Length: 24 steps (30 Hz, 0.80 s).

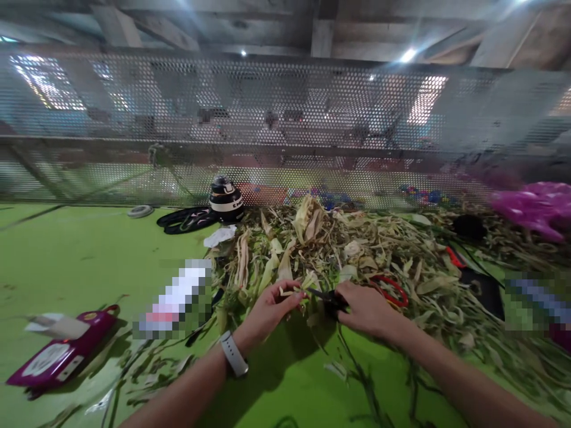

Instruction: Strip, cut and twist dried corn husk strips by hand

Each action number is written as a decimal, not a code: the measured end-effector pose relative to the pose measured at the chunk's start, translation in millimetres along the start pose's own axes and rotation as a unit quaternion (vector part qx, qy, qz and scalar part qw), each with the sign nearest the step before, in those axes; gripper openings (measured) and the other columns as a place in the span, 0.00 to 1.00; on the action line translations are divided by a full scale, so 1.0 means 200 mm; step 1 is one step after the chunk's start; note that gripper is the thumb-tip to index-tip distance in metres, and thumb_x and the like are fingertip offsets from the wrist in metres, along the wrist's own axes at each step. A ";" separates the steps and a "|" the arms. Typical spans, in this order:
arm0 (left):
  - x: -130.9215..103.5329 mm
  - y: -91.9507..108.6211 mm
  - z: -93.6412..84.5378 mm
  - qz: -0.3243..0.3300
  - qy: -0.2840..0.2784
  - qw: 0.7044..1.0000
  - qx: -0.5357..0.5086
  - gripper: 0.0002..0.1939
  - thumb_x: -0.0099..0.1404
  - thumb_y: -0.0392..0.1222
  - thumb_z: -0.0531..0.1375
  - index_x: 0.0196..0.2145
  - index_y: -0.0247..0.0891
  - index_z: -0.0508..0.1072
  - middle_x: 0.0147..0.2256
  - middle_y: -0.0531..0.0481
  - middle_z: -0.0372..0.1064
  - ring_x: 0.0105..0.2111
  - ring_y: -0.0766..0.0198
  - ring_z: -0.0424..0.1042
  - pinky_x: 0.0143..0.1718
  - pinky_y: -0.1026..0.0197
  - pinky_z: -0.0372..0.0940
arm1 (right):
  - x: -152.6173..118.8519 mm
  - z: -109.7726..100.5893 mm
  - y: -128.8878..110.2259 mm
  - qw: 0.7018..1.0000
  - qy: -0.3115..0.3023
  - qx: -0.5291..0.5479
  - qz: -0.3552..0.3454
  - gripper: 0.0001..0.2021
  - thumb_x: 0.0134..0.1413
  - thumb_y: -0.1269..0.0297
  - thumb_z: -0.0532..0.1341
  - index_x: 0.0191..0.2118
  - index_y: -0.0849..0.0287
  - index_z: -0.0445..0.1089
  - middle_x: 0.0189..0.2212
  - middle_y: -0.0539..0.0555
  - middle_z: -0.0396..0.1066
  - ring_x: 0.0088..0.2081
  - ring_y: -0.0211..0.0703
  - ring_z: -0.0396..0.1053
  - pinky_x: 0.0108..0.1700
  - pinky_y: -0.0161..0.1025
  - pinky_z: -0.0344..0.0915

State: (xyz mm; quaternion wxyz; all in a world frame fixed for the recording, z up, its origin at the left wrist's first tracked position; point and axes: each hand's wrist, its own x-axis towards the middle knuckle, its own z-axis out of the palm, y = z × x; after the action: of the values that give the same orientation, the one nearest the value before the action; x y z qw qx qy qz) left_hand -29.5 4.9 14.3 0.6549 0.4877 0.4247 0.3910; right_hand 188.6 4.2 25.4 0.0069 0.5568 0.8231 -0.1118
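Note:
My left hand (272, 306), with a pale watch band on its wrist, pinches a small yellow-green plant piece (307, 280) between thumb and fingers. My right hand (363, 306) is closed around black-handled scissors (332, 302). Their blades point left, toward the fingertips of the left hand and close to the plant piece. Just beyond both hands spreads a heap of dried leaves and stalks (370, 244), with a large papery husk (309, 220) standing up from it. A red loop handle (393, 290) lies on the heap beside the right hand.
A perforated metal panel (276, 107) rises behind the green table (89, 244). Near it stand a black-and-white bottle (226, 199) and a black strap-like item (185, 220). A purple packet (66, 351) lies at left, a pink plastic bag (535, 208) at right.

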 end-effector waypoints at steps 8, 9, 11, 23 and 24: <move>0.03 -0.03 -0.02 0.039 0.045 0.998 0.014 0.17 0.54 0.50 0.63 0.36 0.35 0.70 0.27 0.51 0.69 0.26 0.69 0.66 0.25 0.69 0.58 | 0.00 -0.01 0.16 0.976 -0.025 0.211 0.047 0.07 0.41 0.67 0.58 0.31 0.59 0.66 0.25 0.50 0.67 0.26 0.37 0.63 0.26 0.32 0.56; 0.03 -0.03 -0.02 0.037 0.046 0.998 0.008 0.17 0.54 0.50 0.63 0.37 0.36 0.70 0.28 0.51 0.69 0.27 0.68 0.66 0.24 0.69 0.58 | 0.00 -0.01 0.18 0.962 -0.041 0.262 0.061 0.07 0.42 0.67 0.58 0.32 0.59 0.66 0.24 0.48 0.66 0.24 0.36 0.62 0.24 0.31 0.56; 0.04 -0.04 -0.03 0.032 0.045 0.998 -0.002 0.17 0.54 0.50 0.63 0.37 0.36 0.70 0.28 0.52 0.69 0.26 0.69 0.66 0.24 0.69 0.57 | 0.00 -0.01 0.21 0.923 -0.067 0.369 0.090 0.07 0.43 0.66 0.59 0.32 0.59 0.64 0.23 0.46 0.64 0.21 0.33 0.60 0.22 0.30 0.57; 0.05 -0.04 -0.03 0.028 0.083 0.994 -0.070 0.16 0.54 0.49 0.63 0.35 0.37 0.68 0.26 0.56 0.65 0.23 0.73 0.62 0.22 0.72 0.55 | -0.03 -0.07 0.19 0.826 -0.168 0.537 0.019 0.22 0.43 0.44 0.61 0.28 0.61 0.60 0.20 0.47 0.65 0.16 0.26 0.52 0.17 0.26 0.49; 0.05 -0.04 -0.03 0.028 0.087 0.993 -0.074 0.15 0.54 0.49 0.63 0.35 0.37 0.68 0.26 0.56 0.64 0.24 0.73 0.62 0.23 0.71 0.56 | -0.04 -0.07 0.18 0.837 -0.180 0.516 0.011 0.20 0.44 0.46 0.61 0.28 0.61 0.60 0.21 0.47 0.64 0.17 0.27 0.54 0.19 0.27 0.50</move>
State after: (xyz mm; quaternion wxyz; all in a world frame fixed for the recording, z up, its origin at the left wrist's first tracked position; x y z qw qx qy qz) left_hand -30.4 13.3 4.0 0.6389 0.4133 0.4360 0.4806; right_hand 225.7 13.0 33.0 -0.1323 0.4583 0.6243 -0.6187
